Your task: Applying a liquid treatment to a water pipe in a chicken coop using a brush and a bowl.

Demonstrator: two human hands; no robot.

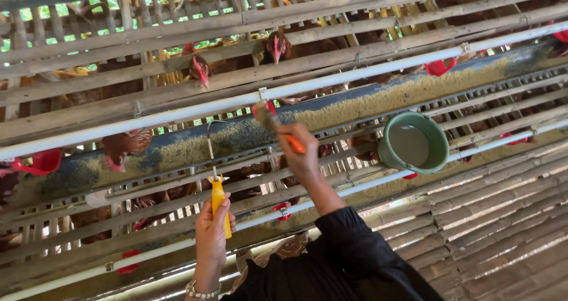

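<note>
I am looking down at a slatted bamboo floor running beside a wooden-slat cage, behind which brown hens are standing. A long feed trough filled with yellowish grain is running diagonally along the cage front, with white pipes above and below it and red drinker cups hanging at intervals. A green bucket is sitting on the lower pipe, to the right of my hands. My left hand is rising from below, wrist braceleted, fingers wrapping closed around the yellow handle of a metal hook tool whose wire is curving up toward the trough. My right hand, black-sleeved, is reaching further up, gripping closed on the orange handle of a brush whose head is touching the trough's edge.
</note>
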